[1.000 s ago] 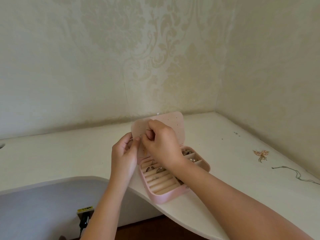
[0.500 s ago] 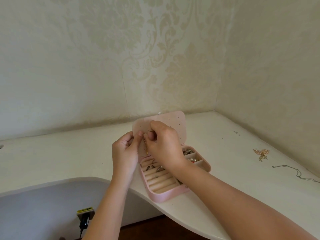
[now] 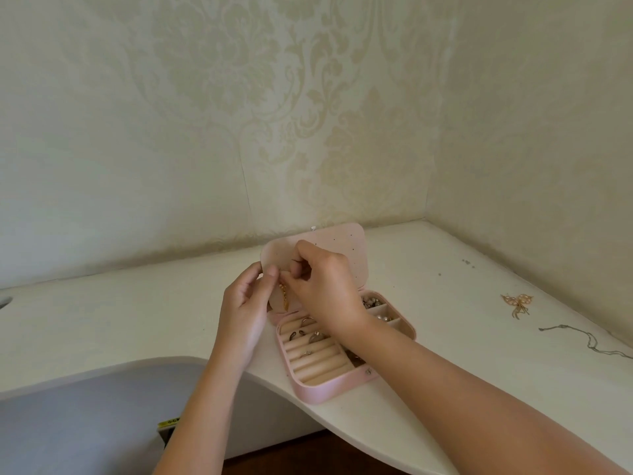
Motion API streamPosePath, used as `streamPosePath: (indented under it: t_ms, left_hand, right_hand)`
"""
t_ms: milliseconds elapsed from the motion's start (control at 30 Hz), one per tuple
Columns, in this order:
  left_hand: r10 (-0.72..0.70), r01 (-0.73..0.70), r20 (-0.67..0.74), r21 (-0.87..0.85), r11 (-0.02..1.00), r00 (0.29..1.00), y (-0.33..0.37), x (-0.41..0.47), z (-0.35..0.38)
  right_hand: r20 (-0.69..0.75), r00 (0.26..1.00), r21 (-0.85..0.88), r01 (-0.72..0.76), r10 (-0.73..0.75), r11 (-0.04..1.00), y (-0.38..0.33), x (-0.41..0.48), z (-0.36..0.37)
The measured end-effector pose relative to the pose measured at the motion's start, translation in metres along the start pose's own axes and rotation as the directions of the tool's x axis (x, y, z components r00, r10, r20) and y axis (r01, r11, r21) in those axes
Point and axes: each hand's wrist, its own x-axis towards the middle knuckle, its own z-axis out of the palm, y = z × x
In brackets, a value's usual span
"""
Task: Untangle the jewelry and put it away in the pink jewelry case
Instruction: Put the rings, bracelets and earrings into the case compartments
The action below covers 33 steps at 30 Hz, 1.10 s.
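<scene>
Table [image 3: 102,330]: pink jewelry case [image 3: 329,389] sits at its curved edge; a nudge could tip it.
Hands: left hand [image 3: 245,313] and right hand [image 3: 325,286] meet, pinching a gold piece [image 3: 283,296] before the lid.
Gold piece: could slip, retangle.

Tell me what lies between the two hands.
In the head view, a small gold jewelry piece dangles between the left hand and right hand, before the open pink jewelry case.
</scene>
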Motion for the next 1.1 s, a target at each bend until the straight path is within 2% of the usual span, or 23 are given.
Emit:
streamPosePath:
  t_ms: [100, 200, 233, 300, 367, 433, 467, 533, 633, 733, 933, 1100]
  left_hand:
    - [-0.005, 0.005, -0.006, -0.013, 1.000, 1.000, 0.004, 0.000, 0.002]
    - [0.008, -0.007, -0.042, 0.019, 1.000, 0.999, 0.003, 0.004, 0.002]
    - [0.006, -0.004, -0.055, 0.022, 1.000, 0.998, 0.003, 0.004, 0.003]
    - [0.001, 0.001, -0.073, 0.037, 0.999, 0.997, 0.003, 0.003, 0.005]
    - [0.012, -0.006, -0.086, 0.069, 0.998, 0.996, 0.003, 0.002, 0.006]
    - [0.025, -0.015, -0.096, 0.104, 0.994, 0.995, 0.005, 0.002, 0.007]
    - [0.034, -0.021, -0.097, 0.126, 0.992, 0.995, 0.005, 0.002, 0.007]
    - [0.049, -0.030, -0.101, 0.184, 0.982, 0.994, 0.005, 0.002, 0.008]
    - [0.071, -0.037, -0.115, 0.275, 0.961, 0.991, 0.005, 0.001, 0.010]
    - [0.075, -0.037, -0.122, 0.294, 0.955, 0.990, 0.004, 0.001, 0.010]
    - [0.016, 0.009, -0.144, 0.174, 0.985, 0.989, 0.010, 0.001, 0.010]
    - [-0.072, 0.086, -0.144, 0.093, 0.992, 0.987, 0.016, 0.002, 0.006]
  right_hand:
    - [0.088, 0.996, 0.022, 0.008, -0.010, 1.000, 0.001, 0.004, -0.007]
    - [0.287, 0.958, 0.075, -0.007, -0.015, 0.997, 0.008, 0.011, -0.024]
    - [0.314, 0.949, 0.075, -0.016, -0.008, 0.997, 0.012, 0.014, -0.031]
    - [0.227, 0.974, 0.047, -0.032, 0.020, 0.998, 0.021, 0.020, -0.044]
    - [0.020, 0.996, 0.016, -0.084, 0.083, 0.996, 0.030, 0.026, -0.057]
    - [-0.160, 0.976, -0.002, -0.150, 0.148, 0.989, 0.038, 0.031, -0.067]
    - [-0.204, 0.961, 0.000, -0.190, 0.186, 0.982, 0.042, 0.033, -0.071]
    - [-0.172, 0.941, 0.062, -0.286, 0.293, 0.956, 0.049, 0.035, -0.077]
    - [0.018, 0.915, 0.235, -0.395, 0.402, 0.888, 0.052, 0.034, -0.074]
    - [0.039, 0.924, 0.241, -0.379, 0.381, 0.894, 0.052, 0.031, -0.069]
    - [0.045, 0.924, 0.292, -0.374, 0.379, 0.880, 0.051, 0.032, -0.069]
    - [0.121, 0.920, 0.320, -0.391, 0.372, 0.863, 0.051, 0.033, -0.076]
